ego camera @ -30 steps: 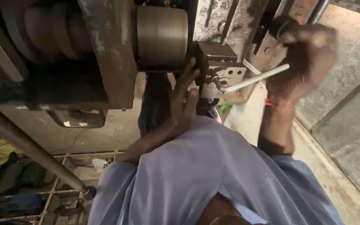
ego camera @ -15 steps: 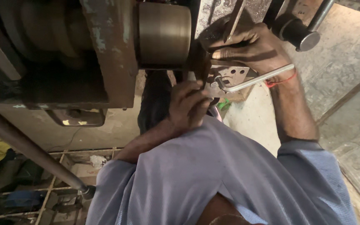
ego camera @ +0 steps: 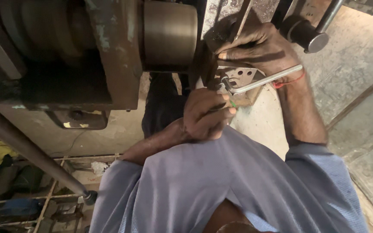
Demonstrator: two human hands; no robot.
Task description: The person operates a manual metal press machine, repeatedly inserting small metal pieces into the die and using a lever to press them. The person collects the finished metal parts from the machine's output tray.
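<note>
Scene: a person in a pale blue shirt (ego camera: 221, 185) leans over an old grey-green metal workshop machine (ego camera: 109, 56), seen from the head camera looking straight down.
Left hand (ego camera: 206, 114): curled into a loose fist just below the machine's work area, fingers closed around something small that cannot be made out; a sliver of green shows at the fingertips.
Right hand (ego camera: 260, 49): clenched over the top of the tool post, knuckles up, gripping a part that its own fingers hide.
Hex key: a bright L-shaped steel hex key (ego camera: 260, 82) lies across the gap between the two hands, its bent short end near the left hand's knuckles, its long arm running up to the right wrist, beside a thin red thread (ego camera: 288, 82) tied there.
Plate: a small light-grey metal plate with round holes (ego camera: 243, 77) sits under the right hand, directly behind the key.
Machine parts: a dull brass-coloured round drum (ego camera: 169, 36) stands left of the hands; a dark round-ended lever handle (ego camera: 305, 34) juts out just right of the right hand.
Surroundings: a long grey steel bar (ego camera: 31, 151) slants across the lower left, above a cluttered floor (ego camera: 31, 203).
</note>
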